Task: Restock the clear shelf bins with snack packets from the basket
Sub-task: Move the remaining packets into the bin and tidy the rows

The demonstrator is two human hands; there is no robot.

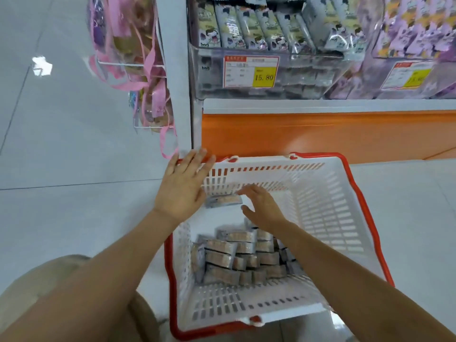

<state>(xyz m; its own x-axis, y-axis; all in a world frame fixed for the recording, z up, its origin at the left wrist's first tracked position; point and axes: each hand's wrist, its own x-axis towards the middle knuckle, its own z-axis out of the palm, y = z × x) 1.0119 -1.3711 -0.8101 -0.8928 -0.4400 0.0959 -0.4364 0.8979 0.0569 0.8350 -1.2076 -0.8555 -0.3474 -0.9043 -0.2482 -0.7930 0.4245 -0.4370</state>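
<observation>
At the upper left, pink ribbons (138, 77) hang off the end of the shelf. Just left of the middle, the left hand (182, 188) lies flat on the far left corner of the basket (345, 218). Its grip is spread, fingers straight, holding nothing. Right beside it, one packet (223, 201) sits by the far wall inside the basket; I cannot tell if the thumb touches it. Lower down, at the near end of the basket, the other packets (241, 257) lie in a loose pile. The right hand (264, 208) is inside the basket, just right of the lone packet. Its grip is spread and empty, with blurry fingertips close to the packet.

The packets look small, light and crinkly, with shiny wrap that may slip. I think it is best to pinch one by its flat sides, or scoop up a few, and not squeeze hard, as the snack inside may crumble. Their print is too blurry to read.

At the top middle, the clear bin (308, 75) already holds packs with a cartoon face. Its red and yellow tag (251, 71) reads "15.80". At the far right, a second bin (441, 80) holds purple packs; its tag is too blurred to read.
</observation>
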